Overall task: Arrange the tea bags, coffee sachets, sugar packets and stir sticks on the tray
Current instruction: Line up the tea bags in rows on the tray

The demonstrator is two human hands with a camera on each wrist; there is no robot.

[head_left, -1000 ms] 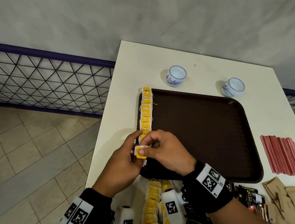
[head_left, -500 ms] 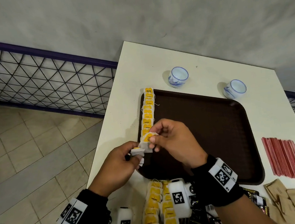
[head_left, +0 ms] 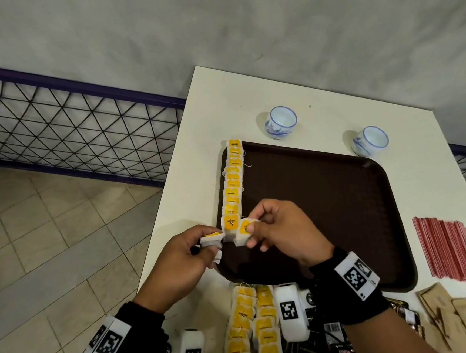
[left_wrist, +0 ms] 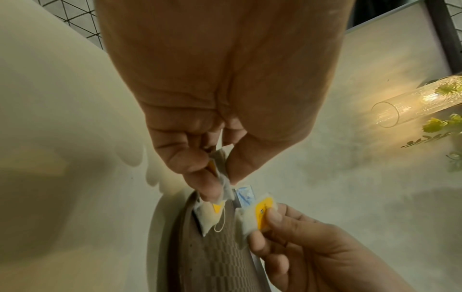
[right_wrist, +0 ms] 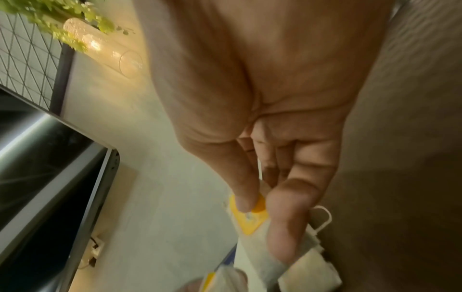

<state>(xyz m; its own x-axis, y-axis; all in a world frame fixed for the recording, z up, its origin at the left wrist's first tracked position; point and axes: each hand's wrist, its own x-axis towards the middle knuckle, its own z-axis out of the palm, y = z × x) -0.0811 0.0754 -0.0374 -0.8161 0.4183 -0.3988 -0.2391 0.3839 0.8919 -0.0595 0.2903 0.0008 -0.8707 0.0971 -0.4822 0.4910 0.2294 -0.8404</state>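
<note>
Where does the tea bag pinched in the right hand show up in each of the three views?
Head: the tea bag sits left of centre, over the tray's left side, pinched by the right hand.
Left wrist: lower centre-right, yellow tag under the thumb.
Right wrist: lower centre, below the fingertips.
Shared landmark: the left hand's own tea bags, beside it in all three.

Yellow-tagged tea bags (head_left: 234,184) lined along brown tray (head_left: 327,210) left edge; red stir sticks (head_left: 448,250) lying right of tray.
</note>
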